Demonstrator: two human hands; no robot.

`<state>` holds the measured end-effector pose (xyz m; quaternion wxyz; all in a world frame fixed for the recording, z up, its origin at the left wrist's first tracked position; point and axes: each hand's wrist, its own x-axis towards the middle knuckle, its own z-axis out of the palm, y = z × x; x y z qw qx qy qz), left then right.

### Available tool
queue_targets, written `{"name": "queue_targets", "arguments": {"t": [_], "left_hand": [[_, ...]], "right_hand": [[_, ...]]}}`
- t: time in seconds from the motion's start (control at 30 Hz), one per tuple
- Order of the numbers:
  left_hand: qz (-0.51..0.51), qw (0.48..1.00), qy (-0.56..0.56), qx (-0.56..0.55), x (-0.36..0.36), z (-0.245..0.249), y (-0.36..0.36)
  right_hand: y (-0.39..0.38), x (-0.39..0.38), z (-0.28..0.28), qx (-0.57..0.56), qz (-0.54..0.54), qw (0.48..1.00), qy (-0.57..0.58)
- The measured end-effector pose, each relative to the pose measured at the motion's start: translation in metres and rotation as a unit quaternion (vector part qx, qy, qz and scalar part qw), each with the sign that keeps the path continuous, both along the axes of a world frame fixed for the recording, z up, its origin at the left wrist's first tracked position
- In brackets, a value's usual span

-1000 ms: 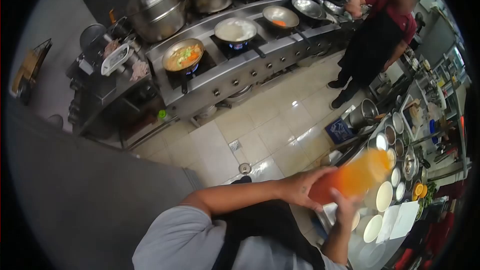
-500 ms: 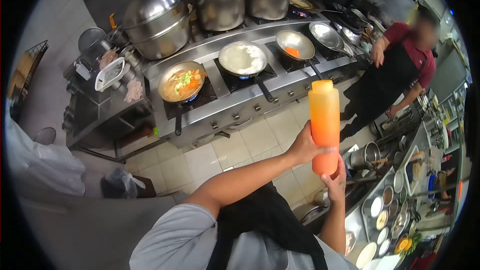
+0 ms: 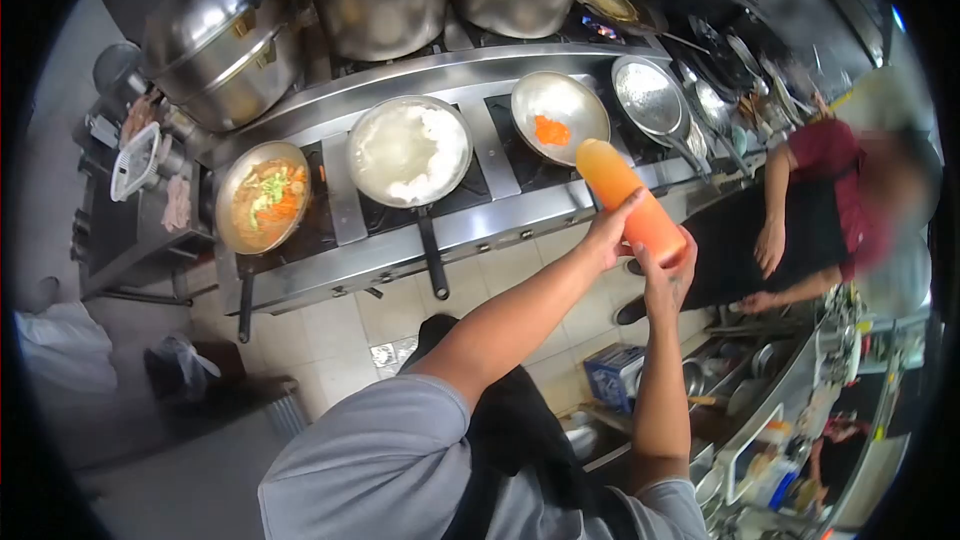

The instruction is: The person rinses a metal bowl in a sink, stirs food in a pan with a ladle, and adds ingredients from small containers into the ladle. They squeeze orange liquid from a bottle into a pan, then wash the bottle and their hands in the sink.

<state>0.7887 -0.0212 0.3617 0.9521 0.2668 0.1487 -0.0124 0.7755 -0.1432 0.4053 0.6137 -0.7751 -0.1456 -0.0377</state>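
Both my hands hold an orange squeeze bottle [image 3: 632, 202], tilted with its top pointing up and left. My left hand [image 3: 610, 234] wraps round its side from the left. Lower down, my right hand [image 3: 664, 278] grips the bottle's base. The top of the bottle overlaps the near rim of a frying pan [image 3: 586, 92] in this view. A small orange heap [image 3: 551, 130] lies in that pan.
On the stove, a pan of whitish liquid [image 3: 400, 155] and a pan of vegetables [image 3: 270, 202] stand to the left. Large steel pots [image 3: 385, 2] line the back. A co-worker [image 3: 790, 200] in a dark apron stands at the right, beside a shelf and counter.
The bottle has gone from upright to tilted left, and my hands have moved toward the pan holding the orange heap. My view has shifted nearer the stove. The co-worker's arms have lowered.
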Motion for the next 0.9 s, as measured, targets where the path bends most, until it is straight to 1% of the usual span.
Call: {"name": "queue_targets", "arguments": {"t": [0.03, 0.07, 0.1, 0.17, 0.27, 0.3, 0.37, 0.4, 0.47, 0.5, 0.53, 0.57, 0.63, 0.67, 0.7, 0.77, 0.8, 0.83, 0.87, 0.9], "left_hand": [[0.009, 1.000, -0.002, -0.011, 0.023, -0.005, 0.009], [0.013, 0.999, -0.003, -0.050, 0.045, -0.010, 0.020], [0.015, 0.996, -0.002, -0.089, 0.065, -0.017, 0.030], [0.025, 0.992, -0.002, -0.124, 0.099, -0.026, 0.049], [0.070, 0.970, -0.012, -0.231, 0.143, -0.031, 0.077], [0.077, 0.968, -0.010, -0.239, 0.155, -0.035, 0.082], [0.138, 0.939, -0.022, -0.315, 0.177, -0.037, 0.096], [0.146, 0.937, -0.022, -0.317, 0.185, -0.038, 0.102], [0.179, 0.922, -0.018, -0.343, 0.197, -0.042, 0.110], [0.184, 0.922, -0.016, -0.341, 0.203, -0.044, 0.113], [0.199, 0.916, -0.053, -0.343, 0.211, -0.046, 0.116], [0.214, 0.910, -0.091, -0.344, 0.220, -0.047, 0.118], [0.242, 0.902, -0.106, -0.342, 0.237, -0.051, 0.115], [0.261, 0.896, -0.118, -0.340, 0.243, -0.051, 0.114], [0.267, 0.896, -0.117, -0.336, 0.238, -0.041, 0.115], [0.184, 0.925, -0.138, -0.302, 0.223, -0.026, 0.122], [0.026, 0.953, -0.058, -0.297, 0.229, -0.054, 0.135], [-0.039, 0.983, 0.044, -0.172, 0.224, -0.057, 0.150], [-0.105, 0.983, 0.144, -0.040, 0.211, -0.056, 0.162], [-0.038, 0.971, 0.177, 0.158, 0.190, -0.031, 0.170]], "right_hand": [[0.013, 0.024, 0.004, -0.056, 0.004, 0.998, -0.032], [0.026, 0.047, 0.006, -0.111, 0.008, 0.992, -0.064], [0.039, 0.069, 0.008, -0.121, 0.014, 0.990, -0.064], [0.062, 0.109, 0.011, -0.238, 0.022, 0.964, -0.116], [0.103, 0.157, 0.018, -0.279, 0.042, 0.951, -0.127], [0.115, 0.166, 0.020, -0.293, 0.043, 0.946, -0.128], [0.134, 0.189, 0.018, -0.306, 0.052, 0.941, -0.137], [0.139, 0.203, 0.014, -0.308, 0.066, 0.939, -0.140], [0.150, 0.224, 0.001, -0.307, 0.085, 0.938, -0.139], [0.154, 0.232, -0.005, -0.237, 0.106, 0.953, -0.156], [0.157, 0.239, -0.011, -0.165, 0.125, 0.963, -0.173], [0.161, 0.245, -0.017, -0.163, 0.131, 0.962, -0.174], [0.169, 0.255, -0.031, -0.028, 0.225, 0.971, -0.075], [0.170, 0.265, -0.033, -0.032, 0.271, 0.962, -0.026], [0.172, 0.270, -0.032, -0.027, 0.276, 0.960, -0.023], [0.178, 0.283, -0.031, 0.010, 0.276, 0.961, 0.003], [0.178, 0.298, -0.034, 0.018, 0.277, 0.960, 0.015], [0.177, 0.316, -0.040, 0.008, 0.295, 0.956, 0.004], [0.180, 0.326, -0.041, 0.020, 0.326, 0.945, 0.002], [0.184, 0.334, -0.037, 0.033, 0.355, 0.934, -0.002]]}}
